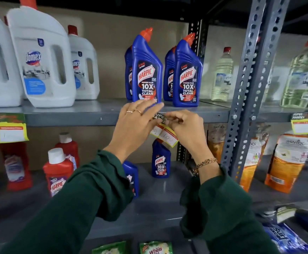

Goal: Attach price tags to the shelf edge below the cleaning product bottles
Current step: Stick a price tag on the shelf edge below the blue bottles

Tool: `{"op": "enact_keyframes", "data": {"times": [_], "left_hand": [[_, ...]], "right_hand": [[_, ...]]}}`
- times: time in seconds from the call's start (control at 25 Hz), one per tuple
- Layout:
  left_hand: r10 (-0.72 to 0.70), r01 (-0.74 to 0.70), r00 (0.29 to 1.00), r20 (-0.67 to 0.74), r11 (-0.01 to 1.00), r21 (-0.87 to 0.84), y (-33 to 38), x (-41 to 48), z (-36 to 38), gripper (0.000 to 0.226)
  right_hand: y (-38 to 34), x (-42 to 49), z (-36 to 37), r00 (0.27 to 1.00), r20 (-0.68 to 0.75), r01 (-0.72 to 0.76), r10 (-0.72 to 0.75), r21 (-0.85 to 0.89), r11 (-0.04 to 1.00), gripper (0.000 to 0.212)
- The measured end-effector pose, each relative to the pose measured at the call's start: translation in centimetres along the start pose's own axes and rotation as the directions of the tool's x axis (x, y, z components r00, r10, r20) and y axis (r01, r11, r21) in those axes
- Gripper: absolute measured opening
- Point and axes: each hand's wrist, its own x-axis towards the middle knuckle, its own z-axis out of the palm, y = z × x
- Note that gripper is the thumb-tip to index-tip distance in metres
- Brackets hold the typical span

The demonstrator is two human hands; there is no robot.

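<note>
Shelf edge (pixel 94 117), price tag (pixel 165 136) tilted.

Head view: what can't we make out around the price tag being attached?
- Price tag: top hidden by both hands; handwritten price too small to read.
- Left hand and right hand: grip on the tag motion-blurred; whether the tag touches the shelf edge is unclear.
- Left-side tag: cut off by frame edge, text blurred.

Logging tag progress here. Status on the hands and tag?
Both hands, left and right, pinching tag at shelf edge under Harpic bottles. Tag tilted. Nothing in the way.
</note>
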Motion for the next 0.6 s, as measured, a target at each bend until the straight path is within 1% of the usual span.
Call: {"op": "enact_keyframes", "data": {"times": [0.04,0.08,0.16,0.2,0.28,0.32,0.4,0.52,0.6], "left_hand": [[0.05,-0.05,0.999,-0.014,0.999,0.022,0.2,0.1,0.1,0.03],[0.049,-0.049,0.998,-0.034,0.999,0.009,0.2,0.2,0.2,0.024],[-0.022,0.014,0.997,-0.079,0.995,-0.101,0.0,0.4,0.3,0.015],[-0.073,0.058,0.994,-0.086,0.985,-0.163,0.0,0.4,0.4,0.015],[-0.179,0.162,0.982,-0.055,0.959,-0.232,0.4,0.1,0.3,0.016],[-0.222,0.209,0.975,-0.029,0.948,-0.238,0.7,0.0,0.2,0.015],[-0.264,0.26,0.964,0.01,0.94,-0.222,1.2,-0.1,0.2,0.01],[-0.268,0.272,0.962,0.044,0.947,-0.169,1.4,0.0,0.1,0.01],[-0.28,0.286,0.958,0.061,0.946,-0.151,1.4,0.1,0.2,0.01]], "right_hand": [[-0.1,0.2,-0.2,0.998,0.045,0.038,-0.038,-0.007,0.999,0.023],[-0.1,0.3,-0.4,0.996,0.066,0.069,-0.067,-0.026,0.997,0.025],[0.2,0.5,-0.4,0.99,0.046,0.135,-0.13,-0.124,0.983,0.028],[0.5,0.6,-0.4,0.986,0.029,0.164,-0.162,-0.18,0.97,0.027],[1.1,0.6,-0.6,0.977,0.04,0.211,-0.207,-0.231,0.95,0.019],[1.3,0.6,-0.6,0.974,0.067,0.226,-0.216,-0.231,0.947,0.015],[1.5,0.3,-0.6,0.971,0.093,0.237,-0.222,-0.219,0.947,0.013],[1.6,0.3,-0.8,0.983,0.035,0.185,-0.181,-0.164,0.969,0.014],[1.9,0.4,-0.8,0.981,0.048,0.192,-0.186,-0.178,0.965,0.011]]}}
